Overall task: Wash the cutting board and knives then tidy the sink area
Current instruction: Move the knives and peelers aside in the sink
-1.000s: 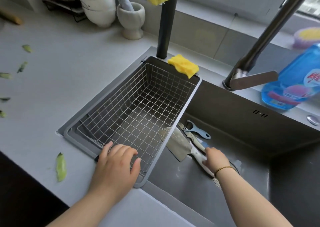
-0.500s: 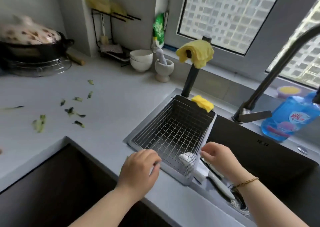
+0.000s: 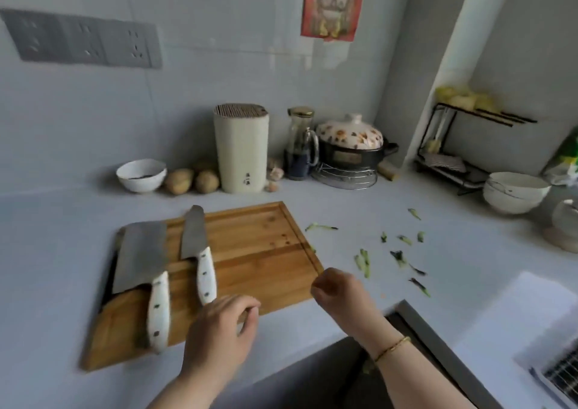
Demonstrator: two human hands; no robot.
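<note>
The view has swung away from the sink, where the right hand was reaching for a knife a second ago, to the wooden cutting board [image 3: 250,252] on the counter [image 3: 359,208]. A cleaver [image 3: 140,258] and a narrower knife [image 3: 195,243] lie on it. Both hands are empty, the left hand [image 3: 219,336] loosely curled near the knife handles, the right hand [image 3: 341,293] clenched by the board's corner, so collecting these for washing looks next.

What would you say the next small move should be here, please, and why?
Probably close the left hand on the white handle of the narrower knife, which lies right by its fingers. Both that knife and the cleaver rest unwashed on the wooden cutting board, and both hands look empty, the right hand loosely curled near the board's corner.
</note>
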